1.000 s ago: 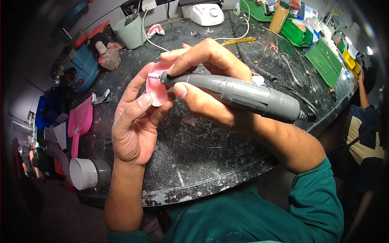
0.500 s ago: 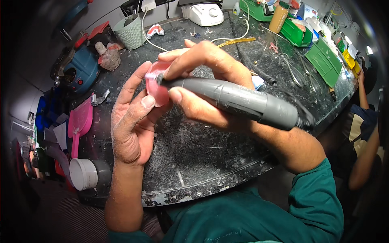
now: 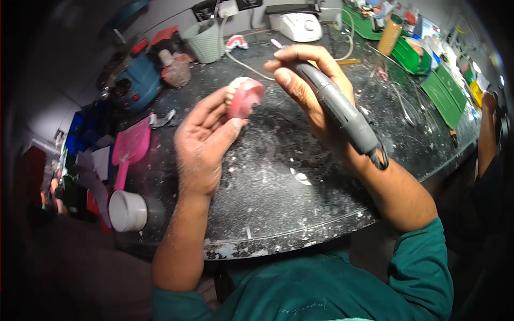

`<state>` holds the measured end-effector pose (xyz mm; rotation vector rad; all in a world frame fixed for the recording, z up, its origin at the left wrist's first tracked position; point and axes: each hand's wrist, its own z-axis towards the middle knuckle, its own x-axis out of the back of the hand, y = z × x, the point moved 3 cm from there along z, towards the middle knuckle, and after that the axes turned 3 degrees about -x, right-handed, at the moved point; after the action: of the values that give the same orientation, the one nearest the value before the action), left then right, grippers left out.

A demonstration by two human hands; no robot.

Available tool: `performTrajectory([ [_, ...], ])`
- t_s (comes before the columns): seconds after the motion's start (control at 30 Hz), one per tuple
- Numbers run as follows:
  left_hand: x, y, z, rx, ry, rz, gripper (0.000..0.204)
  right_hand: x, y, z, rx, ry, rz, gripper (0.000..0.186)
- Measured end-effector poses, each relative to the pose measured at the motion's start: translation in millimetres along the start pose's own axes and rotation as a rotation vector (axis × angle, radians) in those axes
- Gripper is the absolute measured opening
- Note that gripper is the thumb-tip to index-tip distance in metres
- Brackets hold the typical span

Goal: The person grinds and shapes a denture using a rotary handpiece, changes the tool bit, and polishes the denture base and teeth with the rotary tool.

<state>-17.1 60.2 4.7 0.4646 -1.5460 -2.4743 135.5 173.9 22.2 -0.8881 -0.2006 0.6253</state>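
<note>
Between the thumb and fingers of my left hand is a pink denture, its pale teeth along the left side by my fingertips. My right hand grips a dark grey handpiece grinder, whose cord leaves the rear end near my wrist. A small pinkish-white bur shows beyond my right fingers, pointing up toward the back of the bench. The bur and the denture are well apart. Pale dust coats my left hand and wrist.
Fine dust covers the black bench. On the left are a pink dustpan, a white tub and a blue machine. A woven bin and a white control box stand behind. Green trays and another person's arm are at right.
My right hand has drawn the grinder away from the denture and tipped its bur upward. My left hand has turned the denture, so its teeth now show. The head view has shifted.
</note>
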Motion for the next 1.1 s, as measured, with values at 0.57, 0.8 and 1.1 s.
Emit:
performTrajectory([
  [0.57, 19, -10, 2, 0.216, 0.047, 0.317, 0.021, -9, 21, -13, -0.164, -0.188, -0.131, 0.031],
  [0.8, 11, -26, 13, -0.253, 0.267, -0.104, 0.021, -10, 32, -19, -0.091, -0.067, -0.073, 0.03],
  [1.1, 29, -5, 0, 0.122, 0.266, 0.061, 0.035, -13, 29, -16, 0.282, -0.088, -0.277, 0.039],
])
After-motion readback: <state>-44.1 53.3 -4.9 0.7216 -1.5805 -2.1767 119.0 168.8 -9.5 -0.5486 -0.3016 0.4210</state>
